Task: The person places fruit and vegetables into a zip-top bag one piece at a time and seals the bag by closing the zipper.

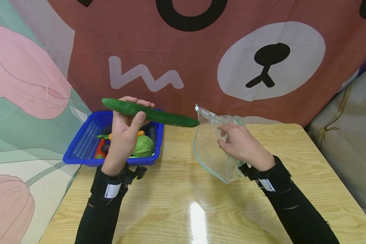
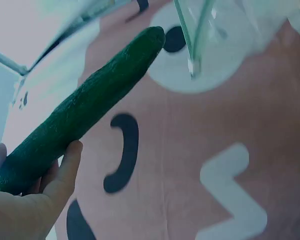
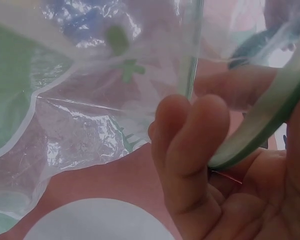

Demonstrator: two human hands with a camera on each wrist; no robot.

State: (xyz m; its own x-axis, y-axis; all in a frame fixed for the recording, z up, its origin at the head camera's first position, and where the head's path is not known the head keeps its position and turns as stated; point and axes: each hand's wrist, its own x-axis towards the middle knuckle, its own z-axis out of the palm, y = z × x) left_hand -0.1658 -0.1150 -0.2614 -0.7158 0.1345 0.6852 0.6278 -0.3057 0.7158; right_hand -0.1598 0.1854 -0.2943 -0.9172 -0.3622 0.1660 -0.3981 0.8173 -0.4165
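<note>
My left hand [image 1: 120, 147] grips a long green cucumber [image 1: 167, 118] near one end, with the thumb laid over it. The other end points right, at the upper left edge of a clear zip bag [image 1: 208, 149]; whether the two touch, I cannot tell. My right hand [image 1: 244, 144] pinches the bag near its top edge, and the bag hangs above the table. In the right wrist view the bag [image 3: 90, 115] shows green printed shapes, and a green-edged strip runs between the fingers. The cucumber [image 2: 90, 107] slants upward in the left wrist view.
A blue plastic basket [image 1: 79, 145] stands on the left of the wooden table [image 1: 170, 203], behind my left hand. It holds a green cabbage [image 1: 143, 146], a red vegetable [image 1: 99, 149] and several others, partly hidden. A printed cloth [image 1: 186, 47] hangs behind the table.
</note>
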